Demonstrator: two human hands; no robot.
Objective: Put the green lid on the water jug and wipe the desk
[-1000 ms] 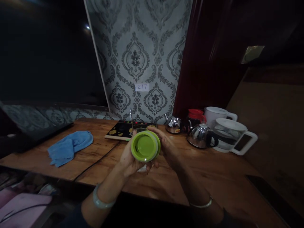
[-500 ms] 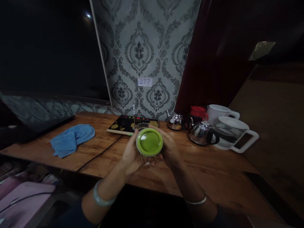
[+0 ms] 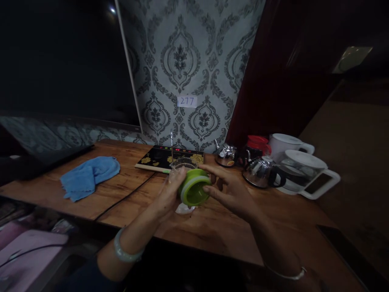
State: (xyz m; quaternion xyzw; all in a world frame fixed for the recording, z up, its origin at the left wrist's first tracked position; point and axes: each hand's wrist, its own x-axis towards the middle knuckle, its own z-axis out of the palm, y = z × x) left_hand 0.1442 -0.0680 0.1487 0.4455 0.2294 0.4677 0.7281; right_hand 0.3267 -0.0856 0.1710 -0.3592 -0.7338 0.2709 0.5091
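Observation:
A round green container (image 3: 196, 190) with a pale band round its rim is held in front of me, tilted so that its recessed green end faces me and downward. My left hand (image 3: 168, 194) is wrapped round its left side. From the right, my right hand (image 3: 232, 190) pinches the rim, thumb on the near edge and forefinger on the upper edge. Just behind it, a clear glass cup (image 3: 184, 163) with a metal spoon handle (image 3: 172, 144) standing in it is partly hidden. Below lies a crumpled white plastic piece (image 3: 184, 209).
A black induction cooker (image 3: 159, 157) with lit red marks stands at the back of the wooden table (image 3: 130, 221); its cord runs to the front edge. A blue cloth (image 3: 91, 176) lies left. Metal teapots (image 3: 259, 172), a red-lidded pot (image 3: 257, 142) and white-handled jugs (image 3: 304, 170) crowd the right.
The green container has tipped from facing me to facing downward, right. My right hand has shifted from cupping its side to pinching the rim. The white plastic piece below shows more.

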